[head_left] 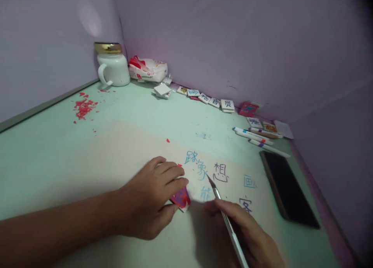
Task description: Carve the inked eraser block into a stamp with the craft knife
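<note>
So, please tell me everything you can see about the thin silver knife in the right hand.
The knife is slim, silver and metallic in look, with a long thin handle and a short pointed tip. The right hand holds it like a pen. It lies slanted, tip pointing up and left, at blue characters written on the pale table. Whether the tip touches the surface cannot be told. Its lower end leaves the picture.

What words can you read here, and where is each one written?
"路" blue, on the table
"象" blue, table
"想" black, table
"画" blue, table
"能" blue, table
"客" blue, table
Tiles and bag: too blurred to read.
Red piece in left hand: blurred.
Right hand's knife: none.
</note>
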The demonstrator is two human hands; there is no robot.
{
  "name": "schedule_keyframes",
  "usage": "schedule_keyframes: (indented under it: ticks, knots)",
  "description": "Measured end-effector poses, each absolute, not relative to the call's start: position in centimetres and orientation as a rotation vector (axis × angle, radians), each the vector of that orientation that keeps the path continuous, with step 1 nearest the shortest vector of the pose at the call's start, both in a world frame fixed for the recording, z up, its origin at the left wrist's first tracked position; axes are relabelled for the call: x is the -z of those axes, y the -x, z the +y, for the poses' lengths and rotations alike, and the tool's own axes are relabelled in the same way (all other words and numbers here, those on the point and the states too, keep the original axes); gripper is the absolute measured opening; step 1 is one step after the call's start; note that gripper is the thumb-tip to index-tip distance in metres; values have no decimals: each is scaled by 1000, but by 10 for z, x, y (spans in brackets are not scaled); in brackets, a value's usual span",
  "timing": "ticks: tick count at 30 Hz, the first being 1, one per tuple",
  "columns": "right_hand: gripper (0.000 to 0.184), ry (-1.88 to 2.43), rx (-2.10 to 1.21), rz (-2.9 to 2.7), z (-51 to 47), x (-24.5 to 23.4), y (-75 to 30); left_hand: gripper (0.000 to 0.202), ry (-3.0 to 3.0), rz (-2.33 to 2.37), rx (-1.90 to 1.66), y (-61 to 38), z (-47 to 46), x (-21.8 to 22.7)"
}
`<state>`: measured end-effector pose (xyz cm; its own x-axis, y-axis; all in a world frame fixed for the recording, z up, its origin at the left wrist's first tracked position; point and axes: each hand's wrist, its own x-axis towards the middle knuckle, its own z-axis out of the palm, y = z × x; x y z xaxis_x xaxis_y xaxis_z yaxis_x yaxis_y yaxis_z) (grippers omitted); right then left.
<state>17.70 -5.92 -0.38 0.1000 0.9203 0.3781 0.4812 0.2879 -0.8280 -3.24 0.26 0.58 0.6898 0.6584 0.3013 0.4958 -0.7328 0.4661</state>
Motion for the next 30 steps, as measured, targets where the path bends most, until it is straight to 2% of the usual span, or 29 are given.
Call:
schedule_keyframes:
  ticks: [5,8,11,14,17,21,25,30]
  knots:
    - [18,1257,-899,-1431,-55,-7,-191,32,-2556,894,-663,32,3,-5]
    - [25,1214,-1116,-1254,-52,-20,-189,34,-2557,899,-683,32,3,-4]
    - [20,1360,-1242,-1096,-50,-28,-184,35,-2554,908,-710,32,2,-4]
    - [20,1538,-1270,-1217,-50,-29,-186,35,-2539,920,-739,31,1,-3]
    - [20,1672,-1061,-1636,-54,-24,-195,38,-2524,948,-767,29,1,-3]
    - [21,1735,-619,-2076,-59,-13,-200,37,-2513,959,-773,29,1,-2]
    - [17,1655,-351,-2185,-58,-10,-194,38,-2520,951,-780,29,2,-2]
    - [13,1582,-213,-2213,-54,-11,-192,37,-2530,947,-792,29,1,-2]
